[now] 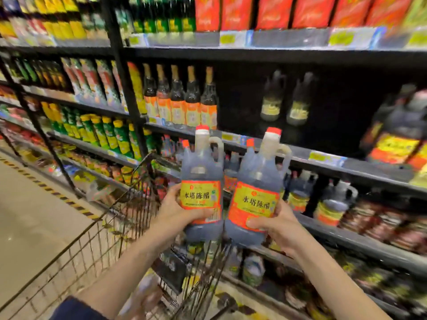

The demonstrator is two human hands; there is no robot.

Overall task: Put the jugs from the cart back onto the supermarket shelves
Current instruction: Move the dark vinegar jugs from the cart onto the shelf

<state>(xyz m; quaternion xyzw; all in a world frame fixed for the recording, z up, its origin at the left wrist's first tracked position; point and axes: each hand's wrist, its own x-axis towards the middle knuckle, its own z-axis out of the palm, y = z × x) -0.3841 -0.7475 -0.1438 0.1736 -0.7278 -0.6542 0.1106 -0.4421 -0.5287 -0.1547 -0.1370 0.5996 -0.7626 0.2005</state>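
I hold two dark vinegar jugs with red caps and yellow-and-red labels, upright and side by side above the cart. My left hand (178,210) grips the left jug (202,172) around its lower body. My right hand (275,224) grips the right jug (258,181) the same way. Both jugs are raised in front of the shelf edge (328,158). Behind that edge is a dark gap with two small jugs (285,100) far back. The wire cart (129,204) stands below my arms.
More jugs of the same kind (332,202) stand on the shelf below. A row of tall bottles (180,100) is left of the gap, large jugs (397,132) to its right. Red boxes (277,12) fill the top shelf. The aisle floor (34,215) lies at the left.
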